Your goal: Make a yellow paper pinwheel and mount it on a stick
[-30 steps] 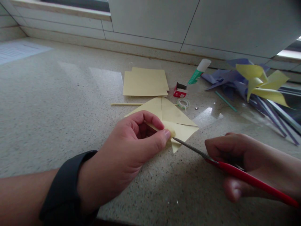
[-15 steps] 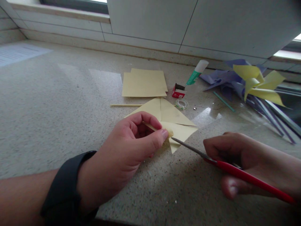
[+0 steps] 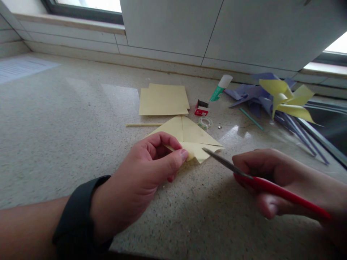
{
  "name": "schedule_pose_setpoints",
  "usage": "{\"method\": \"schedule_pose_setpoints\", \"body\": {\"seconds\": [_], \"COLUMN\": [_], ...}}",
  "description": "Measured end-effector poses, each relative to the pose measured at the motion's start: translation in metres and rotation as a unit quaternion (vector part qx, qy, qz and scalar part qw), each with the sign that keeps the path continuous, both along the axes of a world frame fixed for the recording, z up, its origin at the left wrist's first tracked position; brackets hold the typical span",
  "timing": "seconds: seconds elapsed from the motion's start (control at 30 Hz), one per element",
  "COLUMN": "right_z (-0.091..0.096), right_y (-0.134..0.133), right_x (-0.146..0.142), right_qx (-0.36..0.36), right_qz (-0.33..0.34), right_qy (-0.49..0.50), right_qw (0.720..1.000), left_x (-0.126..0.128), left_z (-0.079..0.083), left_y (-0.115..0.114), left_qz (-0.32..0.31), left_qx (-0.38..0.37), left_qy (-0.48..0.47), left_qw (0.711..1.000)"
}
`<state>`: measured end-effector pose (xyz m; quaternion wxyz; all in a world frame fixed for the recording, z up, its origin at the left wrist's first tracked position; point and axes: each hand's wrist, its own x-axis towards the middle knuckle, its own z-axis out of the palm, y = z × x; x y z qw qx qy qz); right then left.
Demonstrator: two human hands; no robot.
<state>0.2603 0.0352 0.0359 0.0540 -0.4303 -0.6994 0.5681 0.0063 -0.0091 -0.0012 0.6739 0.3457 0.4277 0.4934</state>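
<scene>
Left grip (image 3: 142, 171) on yellow paper's edge (image 3: 193, 133)

Worn on the head; looks forward and down from close above, over left hand (image 3: 146, 169) and right hand (image 3: 287, 169), across desk (image 3: 81, 122) to pale wall (image 3: 168, 32) behind.

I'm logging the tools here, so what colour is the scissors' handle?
The scissors' handle in the right hand is red, shown best in the head view.
</scene>
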Motion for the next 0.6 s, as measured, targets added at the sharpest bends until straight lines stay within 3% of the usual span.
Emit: {"method": "schedule_pose_setpoints", "body": {"seconds": [0.1, 0.27, 0.4, 0.6], "right_z": [0.000, -0.002, -0.004, -0.011], "right_y": [-0.001, -0.010, -0.022, -0.023], "right_x": [0.003, -0.013, -0.043, -0.064], "right_qx": [0.022, 0.179, 0.214, 0.203], "right_qz": [-0.057, -0.149, -0.204, -0.219], "right_qy": [0.067, 0.136, 0.150, 0.188], "right_qw": [0.996, 0.963, 0.943, 0.936], "left_x": [0.000, 0.002, 0.004, 0.006], "left_z": [0.001, 0.002, 0.001, 0.001], "left_y": [0.000, -0.001, -0.002, -0.002], "left_qz": [0.007, 0.012, 0.012, -0.012], "left_qx": [0.000, -0.022, -0.012, -0.017], "left_qy": [-0.003, -0.031, -0.054, -0.064], "left_qw": [1.000, 0.999, 0.998, 0.998]}}
